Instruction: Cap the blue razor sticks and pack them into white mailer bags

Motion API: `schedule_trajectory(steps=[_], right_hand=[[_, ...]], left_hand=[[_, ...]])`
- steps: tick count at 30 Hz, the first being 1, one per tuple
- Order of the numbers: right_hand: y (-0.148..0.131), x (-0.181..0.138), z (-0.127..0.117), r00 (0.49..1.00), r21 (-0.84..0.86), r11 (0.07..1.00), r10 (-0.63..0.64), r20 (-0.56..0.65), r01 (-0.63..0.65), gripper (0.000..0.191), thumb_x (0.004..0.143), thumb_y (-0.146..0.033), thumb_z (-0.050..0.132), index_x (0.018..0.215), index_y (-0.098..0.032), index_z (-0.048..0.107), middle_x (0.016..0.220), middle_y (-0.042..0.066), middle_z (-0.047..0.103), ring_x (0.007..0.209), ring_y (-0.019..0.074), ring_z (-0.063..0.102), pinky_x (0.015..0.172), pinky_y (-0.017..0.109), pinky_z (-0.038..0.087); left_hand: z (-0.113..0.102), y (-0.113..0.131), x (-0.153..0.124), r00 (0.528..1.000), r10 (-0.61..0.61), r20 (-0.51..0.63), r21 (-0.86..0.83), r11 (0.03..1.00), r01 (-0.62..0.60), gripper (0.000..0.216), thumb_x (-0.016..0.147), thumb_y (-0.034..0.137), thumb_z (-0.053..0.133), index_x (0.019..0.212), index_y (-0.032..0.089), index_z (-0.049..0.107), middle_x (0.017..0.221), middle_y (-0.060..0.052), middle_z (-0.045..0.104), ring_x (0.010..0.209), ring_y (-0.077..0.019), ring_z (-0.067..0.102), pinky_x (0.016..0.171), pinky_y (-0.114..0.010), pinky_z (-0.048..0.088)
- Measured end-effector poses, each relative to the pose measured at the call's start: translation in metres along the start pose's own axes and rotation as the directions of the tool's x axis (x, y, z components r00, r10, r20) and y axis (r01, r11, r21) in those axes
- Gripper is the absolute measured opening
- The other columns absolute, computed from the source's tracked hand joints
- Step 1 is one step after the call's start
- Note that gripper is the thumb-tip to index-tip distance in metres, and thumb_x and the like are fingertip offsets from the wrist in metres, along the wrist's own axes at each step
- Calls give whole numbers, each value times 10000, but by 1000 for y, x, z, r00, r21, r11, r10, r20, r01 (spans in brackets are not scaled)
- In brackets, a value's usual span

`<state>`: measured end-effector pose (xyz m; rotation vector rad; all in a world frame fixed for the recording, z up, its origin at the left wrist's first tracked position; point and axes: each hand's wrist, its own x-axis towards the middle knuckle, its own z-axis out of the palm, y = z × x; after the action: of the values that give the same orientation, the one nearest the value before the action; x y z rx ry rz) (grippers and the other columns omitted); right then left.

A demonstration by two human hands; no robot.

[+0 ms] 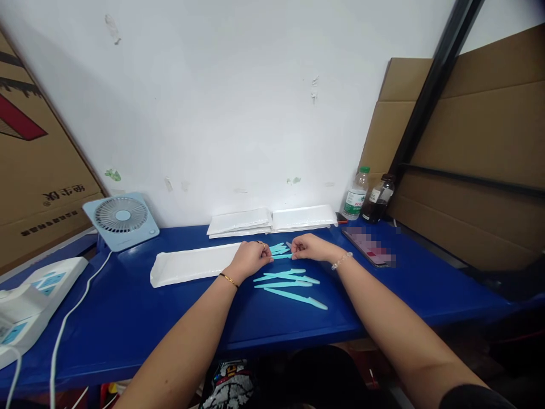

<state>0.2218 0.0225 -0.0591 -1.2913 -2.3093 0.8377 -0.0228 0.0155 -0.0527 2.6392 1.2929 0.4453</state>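
Observation:
A slim turquoise eyebrow razor lies level between my two hands. My left hand pinches one end of it, and the fingertips of my right hand close on the other end. Just behind it is a small bunch of similar turquoise razors, partly hidden by my fingers. Nearer to me, several loose turquoise razors with paler blade ends lie across each other on the blue table. A long white packet rests flat, partly under or behind my left hand; which one I cannot tell.
White packets lie stacked along the wall. At the right stand a clear bottle and a dark bottle, with a phone in front. On the left are a blue fan, a power strip and a white cable.

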Motion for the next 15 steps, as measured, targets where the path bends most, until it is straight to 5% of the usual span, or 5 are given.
schedule_trajectory(steps=[8, 13, 15], right_hand=[[4, -6, -11, 970, -34, 998, 38, -241, -48, 306, 694, -388, 699, 875, -152, 628, 829, 36, 602, 641, 118, 487, 585, 238, 384], [-5, -10, -5, 983, -34, 997, -66, 172, 73, 356, 633, -449, 750, 820, -160, 658, 725, 2, 572, 639, 121, 502, 559, 221, 382], [-8, -8, 0, 971, -61, 992, -91, 221, 107, 298, 657, -421, 735, 776, -159, 658, 710, 3, 574, 625, 119, 507, 549, 220, 380]], left_hand=[[-3, -20, -1, 973, -166, -160, 35, 984, 174, 231, 783, 372, 587, 948, 229, 660, 901, -24, 683, 858, -202, 606, 776, -314, 378], [-4, -12, -4, 991, -99, -94, -113, 990, 88, 295, 787, 473, 562, 880, 214, 667, 882, -27, 680, 816, -186, 603, 698, -275, 397], [-3, -6, -6, 999, -38, -37, -169, 985, 31, 333, 791, 516, 546, 838, 212, 674, 845, -24, 678, 769, -175, 595, 655, -261, 394]])
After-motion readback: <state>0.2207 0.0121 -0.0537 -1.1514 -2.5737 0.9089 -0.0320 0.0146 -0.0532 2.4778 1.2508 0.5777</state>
